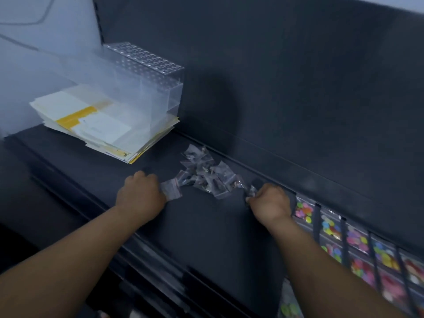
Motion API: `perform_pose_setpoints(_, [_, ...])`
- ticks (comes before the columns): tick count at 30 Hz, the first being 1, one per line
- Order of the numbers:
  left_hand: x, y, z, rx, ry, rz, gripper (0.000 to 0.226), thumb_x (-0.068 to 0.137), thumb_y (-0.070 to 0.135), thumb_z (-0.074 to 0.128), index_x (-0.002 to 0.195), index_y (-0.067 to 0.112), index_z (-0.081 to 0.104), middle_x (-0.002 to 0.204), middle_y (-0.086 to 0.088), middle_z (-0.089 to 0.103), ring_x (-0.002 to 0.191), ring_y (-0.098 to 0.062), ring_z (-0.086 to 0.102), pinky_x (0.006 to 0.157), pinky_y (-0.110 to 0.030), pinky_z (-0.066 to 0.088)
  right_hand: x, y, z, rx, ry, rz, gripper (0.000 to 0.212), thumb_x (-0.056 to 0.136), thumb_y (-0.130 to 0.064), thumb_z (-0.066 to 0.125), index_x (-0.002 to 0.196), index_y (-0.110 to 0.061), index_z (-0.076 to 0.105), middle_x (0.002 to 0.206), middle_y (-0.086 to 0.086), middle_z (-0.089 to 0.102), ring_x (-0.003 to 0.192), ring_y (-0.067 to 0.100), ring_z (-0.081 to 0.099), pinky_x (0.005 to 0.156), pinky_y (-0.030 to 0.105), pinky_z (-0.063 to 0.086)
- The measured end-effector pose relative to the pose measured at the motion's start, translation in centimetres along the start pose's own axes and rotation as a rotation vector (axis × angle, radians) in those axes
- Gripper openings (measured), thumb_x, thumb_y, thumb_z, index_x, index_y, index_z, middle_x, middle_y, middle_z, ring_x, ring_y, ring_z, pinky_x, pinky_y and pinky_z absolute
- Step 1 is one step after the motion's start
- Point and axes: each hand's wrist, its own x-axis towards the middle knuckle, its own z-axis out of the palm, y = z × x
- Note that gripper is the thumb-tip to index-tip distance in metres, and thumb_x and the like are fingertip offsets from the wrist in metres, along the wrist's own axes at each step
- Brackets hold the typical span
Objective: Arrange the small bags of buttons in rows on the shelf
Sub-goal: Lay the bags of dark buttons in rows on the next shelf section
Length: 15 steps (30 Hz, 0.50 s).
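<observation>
- Clear-plastic bag [171, 191] clamped in left grip [140, 193], another bag [251, 191] pinched in right grip [269, 201].
- Could snag loose pile [204, 175] between, scattering bags off shelf [206, 228] front.

Matte dark back panel [298, 88] from 12 to 3 o'clock, pale wall [34, 65] at 10 o'clock, dark shelf [206, 226] running from 9 to 5 o'clock, clear plastic box [146, 72] on a stack of papers [103, 127] at 10 o'clock, dim light, soft shadow [215, 106] on the panel near centre.
</observation>
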Motion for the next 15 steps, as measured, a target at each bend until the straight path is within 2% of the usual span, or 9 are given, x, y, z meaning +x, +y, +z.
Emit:
perform_pose_setpoints(3, [0.1,-0.3,-0.4,-0.082,-0.011,0.056,0.028,0.081,0.036,0.066,0.090,0.012,0.056,0.101,-0.012,0.054,0.096,-0.032,0.053,0.077,-0.034,0.044,-1.1,0.2,-0.2,0.137,0.002,0.036,0.016,0.078,-0.025,0.066,0.081,-0.016,0.053,0.095,0.009,0.064,0.093,0.029,0.059,0.072,0.029,0.045])
perform_pose_setpoints(6, [-0.6,0.0,-0.5,-0.315,0.004,0.056,0.025,0.080,0.021,0.068,0.070,0.013,0.046,0.076,-0.006,0.057,0.074,-0.023,0.054,0.057,-0.031,0.036,-2.7,0.3,-0.4,0.347,0.048,0.052,0.020,0.075,-0.014,0.064,0.068,-0.018,0.045,0.075,0.008,0.065,0.074,0.027,0.061,0.065,0.031,0.046])
perform_pose_setpoints(9, [-1.8,1.7,-0.4,-0.652,0.028,0.041,0.020,0.078,0.013,0.070,0.074,0.013,0.050,0.072,-0.004,0.055,0.068,-0.020,0.052,0.054,-0.029,0.036,-5.1,0.3,-0.9,0.684,0.034,0.047,0.023,0.071,-0.004,0.065,0.067,-0.019,0.048,0.063,0.007,0.059,0.060,0.023,0.054,0.060,0.036,0.046])
perform_pose_setpoints(10, [-2.3,2.6,-0.4,-0.782,-0.012,0.039,0.018,0.077,0.009,0.069,0.081,0.013,0.052,0.075,-0.004,0.057,0.069,-0.021,0.053,0.056,-0.028,0.039,-6.0,0.3,-1.3,0.780,0.024,0.043,0.024,0.072,0.000,0.065,0.068,-0.019,0.050,0.064,0.007,0.057,0.060,0.021,0.052,0.059,0.035,0.045])
perform_pose_setpoints(12, [-3.6,4.9,-0.8,-1.061,-0.192,0.045,0.018,0.079,-0.001,0.065,0.086,0.013,0.056,0.078,-0.005,0.059,0.067,-0.017,0.054,0.058,-0.026,0.044,-7.9,0.7,-2.5,0.896,-0.009,0.027,0.023,0.077,0.005,0.064,0.075,-0.015,0.054,0.065,0.004,0.056,0.057,0.016,0.050,0.055,0.025,0.043])
perform_pose_setpoints(15, [-6.0,8.4,-1.6,-1.279,-0.453,0.038,0.019,0.084,-0.009,0.057,0.081,0.010,0.057,0.076,-0.007,0.057,0.071,-0.015,0.058,0.066,-0.025,0.051,-11.0,2.2,-5.0,1.016,-0.077,0.003,0.016,0.083,0.006,0.059,0.080,-0.010,0.059,0.065,0.003,0.059,0.053,0.008,0.053,0.050,0.018,0.044])
